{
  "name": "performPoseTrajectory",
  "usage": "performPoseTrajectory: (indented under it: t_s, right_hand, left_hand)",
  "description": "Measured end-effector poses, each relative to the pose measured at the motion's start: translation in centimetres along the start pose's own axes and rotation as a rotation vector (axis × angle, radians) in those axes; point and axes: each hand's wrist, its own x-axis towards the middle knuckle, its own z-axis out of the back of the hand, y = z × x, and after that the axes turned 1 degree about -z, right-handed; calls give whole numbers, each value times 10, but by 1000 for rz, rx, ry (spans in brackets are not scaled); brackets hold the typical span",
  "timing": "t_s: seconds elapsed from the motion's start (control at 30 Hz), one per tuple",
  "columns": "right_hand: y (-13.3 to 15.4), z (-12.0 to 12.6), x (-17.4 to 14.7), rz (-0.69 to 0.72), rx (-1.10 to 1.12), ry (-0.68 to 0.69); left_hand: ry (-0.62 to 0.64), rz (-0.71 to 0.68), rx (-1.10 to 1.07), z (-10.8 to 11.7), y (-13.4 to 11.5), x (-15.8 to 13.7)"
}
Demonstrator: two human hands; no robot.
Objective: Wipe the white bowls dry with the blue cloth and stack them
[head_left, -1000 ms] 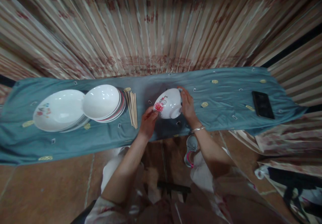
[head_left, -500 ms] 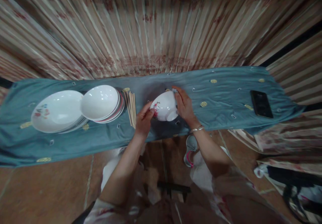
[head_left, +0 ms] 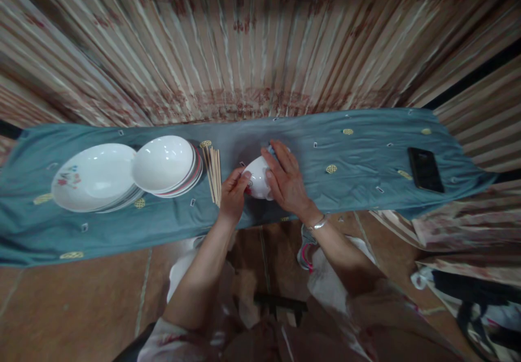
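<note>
Tilted on its side above the table, a white bowl (head_left: pixel 258 177) with a red floral pattern is held between my hands. My left hand (head_left: pixel 233 192) pinches its left rim, thumb on the outer wall. My right hand (head_left: pixel 287 180) lies over the bowl's right side and covers much of it. Under its fingertips shows a small pale-blue cloth (head_left: pixel 270 150), mostly hidden by the fingers. Several wooden chopsticks (head_left: pixel 213 175) lie just left of my left hand.
A stack of white bowls (head_left: pixel 163 164) stands left of the chopsticks, beside stacked large plates (head_left: pixel 95 175) with a flower print. A black phone (head_left: pixel 425 170) lies at the right on the blue-green tablecloth (head_left: pixel 358 156). A pleated curtain (head_left: pixel 260 52) hangs behind the table.
My right hand has moved from the bowl's far right edge leftward across its outer side, the cloth under its fingers. The bowl has turned slightly; my left hand keeps its hold.
</note>
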Motion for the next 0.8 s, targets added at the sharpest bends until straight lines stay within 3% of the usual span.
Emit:
performPoseTrajectory:
  t_s: [0.13, 0.3, 0.47, 0.8]
  right_hand:
    - [13, -1, -2, 43, -52, 51]
    - [3, 2, -2, 7, 23, 43]
    - [-16, -3, -6, -174, 279, -20]
    - [-41, -39, -21, -574, 693, -154]
  left_hand:
    - [-11, 10, -26, -1, -1, 1]
    - [-8, 20, -86, -4, 0, 2]
    - [-53, 57, -102, -3, 0, 5]
    - [-62, 84, -180, 0, 0, 7]
